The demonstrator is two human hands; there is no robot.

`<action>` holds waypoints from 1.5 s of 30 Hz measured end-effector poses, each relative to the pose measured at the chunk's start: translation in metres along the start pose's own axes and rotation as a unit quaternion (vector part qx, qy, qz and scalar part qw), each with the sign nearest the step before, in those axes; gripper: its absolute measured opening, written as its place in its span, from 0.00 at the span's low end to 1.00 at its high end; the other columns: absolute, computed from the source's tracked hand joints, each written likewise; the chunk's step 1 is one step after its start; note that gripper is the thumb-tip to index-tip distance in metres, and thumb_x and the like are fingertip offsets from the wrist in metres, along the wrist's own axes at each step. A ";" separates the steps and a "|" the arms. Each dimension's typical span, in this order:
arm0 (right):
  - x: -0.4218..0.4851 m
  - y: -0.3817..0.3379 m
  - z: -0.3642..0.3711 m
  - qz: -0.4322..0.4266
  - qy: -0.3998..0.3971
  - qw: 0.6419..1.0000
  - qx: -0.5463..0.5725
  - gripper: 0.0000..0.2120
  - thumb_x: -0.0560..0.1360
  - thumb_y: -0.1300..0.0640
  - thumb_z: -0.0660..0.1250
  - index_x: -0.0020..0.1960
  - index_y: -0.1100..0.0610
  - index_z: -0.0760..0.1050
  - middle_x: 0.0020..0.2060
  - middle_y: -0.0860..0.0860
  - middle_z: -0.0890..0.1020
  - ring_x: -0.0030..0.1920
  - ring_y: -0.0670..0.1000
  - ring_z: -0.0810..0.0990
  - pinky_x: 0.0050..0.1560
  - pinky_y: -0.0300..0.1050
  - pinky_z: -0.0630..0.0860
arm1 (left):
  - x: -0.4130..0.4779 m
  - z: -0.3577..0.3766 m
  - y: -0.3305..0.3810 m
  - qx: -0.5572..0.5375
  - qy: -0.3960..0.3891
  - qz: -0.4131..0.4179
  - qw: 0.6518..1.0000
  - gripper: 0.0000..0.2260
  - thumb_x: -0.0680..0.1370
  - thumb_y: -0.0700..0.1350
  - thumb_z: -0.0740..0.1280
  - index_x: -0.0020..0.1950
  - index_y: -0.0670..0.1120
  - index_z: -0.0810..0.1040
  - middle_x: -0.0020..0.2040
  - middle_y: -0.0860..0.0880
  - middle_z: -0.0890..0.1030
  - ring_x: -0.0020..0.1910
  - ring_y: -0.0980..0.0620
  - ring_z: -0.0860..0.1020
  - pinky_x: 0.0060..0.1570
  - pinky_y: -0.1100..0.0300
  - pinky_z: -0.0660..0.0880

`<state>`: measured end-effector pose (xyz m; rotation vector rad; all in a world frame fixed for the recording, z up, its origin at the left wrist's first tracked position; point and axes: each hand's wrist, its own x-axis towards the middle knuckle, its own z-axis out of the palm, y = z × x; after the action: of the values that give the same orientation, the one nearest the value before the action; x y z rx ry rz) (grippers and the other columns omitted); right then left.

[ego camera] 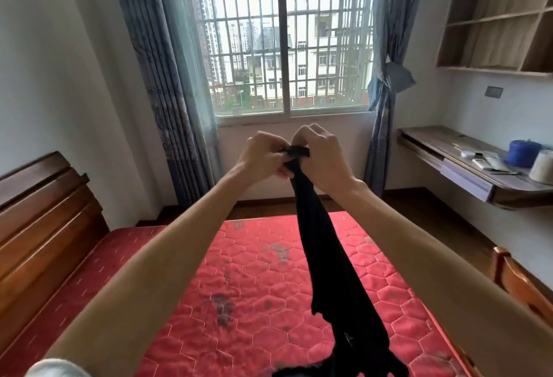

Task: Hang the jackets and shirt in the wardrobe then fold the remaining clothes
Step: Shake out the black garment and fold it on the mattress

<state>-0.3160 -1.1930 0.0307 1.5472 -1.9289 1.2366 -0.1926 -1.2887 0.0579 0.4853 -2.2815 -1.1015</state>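
Observation:
A long black garment (326,257) hangs from both my hands, raised in front of the window. My left hand (263,156) and my right hand (320,158) are close together, and each pinches the garment's top edge with curled fingers. The cloth drops in a narrow bunched strip down to the red quilted mattress (239,272), where its lower end pools at the bottom edge of the view. No wardrobe or hanger is in view.
A dark wooden headboard (42,215) stands at the left. A wall-mounted desk (466,167) at the right carries a blue spool, a white spool and small items. Wooden shelves (493,17) hang above it. A barred window (281,47) with blue curtains faces me.

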 end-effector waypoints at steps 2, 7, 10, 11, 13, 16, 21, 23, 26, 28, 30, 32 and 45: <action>-0.017 0.015 0.005 0.052 -0.004 0.999 0.000 0.13 0.69 0.62 0.73 0.53 0.58 0.75 0.46 0.53 0.79 0.45 0.52 0.78 0.44 0.45 0.76 | -0.001 0.003 0.007 -0.004 0.027 0.001 1.000 0.10 0.77 0.31 0.63 0.44 0.38 0.83 0.40 0.34 0.84 0.33 0.40 0.85 0.35 0.49 0.83; -0.065 0.036 0.029 0.205 -0.135 0.969 0.040 0.19 0.65 0.45 0.71 0.50 0.56 0.80 0.42 0.50 0.85 0.43 0.52 0.83 0.44 0.47 0.80 | -0.004 -0.002 0.016 -0.008 0.105 -0.028 0.994 0.08 0.80 0.35 0.61 0.47 0.39 0.79 0.40 0.37 0.84 0.30 0.42 0.84 0.31 0.50 0.82; -0.086 0.039 0.048 0.222 -0.170 0.959 -0.047 0.09 0.67 0.55 0.68 0.46 0.57 0.78 0.44 0.56 0.84 0.47 0.61 0.82 0.41 0.45 0.74 | -0.008 -0.015 0.018 -0.006 0.154 -0.030 0.988 0.06 0.83 0.39 0.60 0.53 0.41 0.76 0.41 0.41 0.83 0.30 0.46 0.84 0.29 0.54 0.82; -0.092 0.042 0.053 0.241 -0.173 0.953 -0.066 0.07 0.68 0.58 0.67 0.46 0.57 0.77 0.45 0.57 0.84 0.49 0.62 0.81 0.41 0.46 0.73 | -0.009 -0.023 0.016 -0.008 0.174 -0.029 0.984 0.07 0.83 0.39 0.59 0.55 0.41 0.76 0.41 0.42 0.83 0.30 0.47 0.84 0.28 0.56 0.81; -0.100 0.054 0.056 0.288 -0.188 0.933 -0.108 0.07 0.69 0.60 0.65 0.47 0.57 0.77 0.48 0.56 0.83 0.52 0.61 0.81 0.44 0.47 0.74 | -0.010 -0.043 0.012 0.002 0.220 -0.031 0.975 0.09 0.84 0.40 0.58 0.58 0.39 0.76 0.42 0.42 0.82 0.28 0.49 0.83 0.24 0.60 0.79; -0.110 0.082 0.052 0.347 -0.211 0.899 -0.164 0.08 0.69 0.61 0.65 0.47 0.57 0.78 0.50 0.57 0.84 0.54 0.60 0.82 0.48 0.47 0.77 | -0.014 -0.087 -0.001 0.016 0.297 -0.041 0.954 0.10 0.84 0.42 0.57 0.55 0.39 0.75 0.43 0.42 0.79 0.24 0.51 0.82 0.20 0.61 0.75; -0.128 0.134 0.029 0.420 -0.182 0.861 -0.221 0.10 0.76 0.61 0.63 0.54 0.61 0.80 0.54 0.60 0.83 0.57 0.61 0.82 0.53 0.48 0.78 | -0.033 -0.191 -0.051 0.211 0.420 -0.059 0.881 0.22 0.76 0.50 0.51 0.52 0.39 0.79 0.45 0.36 0.83 0.39 0.37 0.84 0.43 0.44 0.82; -0.130 0.152 0.021 0.443 -0.155 0.855 -0.219 0.12 0.78 0.59 0.62 0.55 0.62 0.81 0.54 0.61 0.83 0.56 0.62 0.82 0.54 0.50 0.78 | -0.046 -0.215 -0.067 0.268 0.408 -0.054 0.871 0.21 0.75 0.49 0.51 0.55 0.43 0.80 0.44 0.36 0.84 0.41 0.37 0.84 0.49 0.44 0.81; -0.113 0.164 0.014 0.458 -0.117 0.857 -0.206 0.12 0.77 0.57 0.65 0.56 0.59 0.82 0.54 0.62 0.83 0.57 0.63 0.82 0.55 0.51 0.78 | -0.062 -0.217 -0.080 0.409 0.289 -0.062 0.863 0.14 0.77 0.43 0.57 0.56 0.50 0.80 0.37 0.38 0.83 0.39 0.38 0.83 0.48 0.48 0.80; -0.095 0.162 0.011 0.470 -0.119 0.853 -0.191 0.12 0.73 0.60 0.68 0.55 0.59 0.81 0.55 0.63 0.82 0.57 0.64 0.81 0.54 0.50 0.78 | -0.059 -0.217 -0.095 0.485 0.239 -0.102 0.835 0.14 0.75 0.37 0.63 0.54 0.49 0.83 0.48 0.36 0.83 0.49 0.34 0.81 0.50 0.46 0.77; -0.077 0.166 0.011 0.484 -0.124 0.850 -0.166 0.11 0.70 0.63 0.68 0.52 0.61 0.82 0.52 0.64 0.82 0.54 0.64 0.82 0.50 0.49 0.77 | -0.050 -0.222 -0.115 0.525 0.176 -0.195 0.809 0.15 0.72 0.35 0.64 0.52 0.49 0.85 0.54 0.39 0.82 0.52 0.37 0.79 0.50 0.50 0.76; -0.059 0.170 0.014 0.506 -0.135 0.842 -0.132 0.09 0.67 0.64 0.70 0.47 0.63 0.82 0.46 0.63 0.83 0.47 0.63 0.82 0.43 0.45 0.75 | -0.042 -0.225 -0.135 0.502 0.113 -0.288 0.807 0.14 0.72 0.34 0.64 0.49 0.48 0.84 0.50 0.41 0.83 0.42 0.42 0.79 0.38 0.57 0.76; 0.082 0.224 0.096 0.546 0.003 0.771 0.328 0.10 0.75 0.78 0.62 0.44 0.67 0.77 0.42 0.63 0.80 0.28 0.54 0.83 0.25 0.39 0.79 | 0.099 -0.208 -0.268 -0.046 0.354 -0.308 0.882 0.16 0.74 0.27 0.63 0.33 0.45 0.75 0.32 0.44 0.76 0.37 0.44 0.76 0.42 0.53 0.77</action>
<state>-0.5266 -1.3164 -0.0497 0.4201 -2.6275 2.5660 -0.1198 -1.6260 -0.0181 1.3819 -1.4408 -1.0548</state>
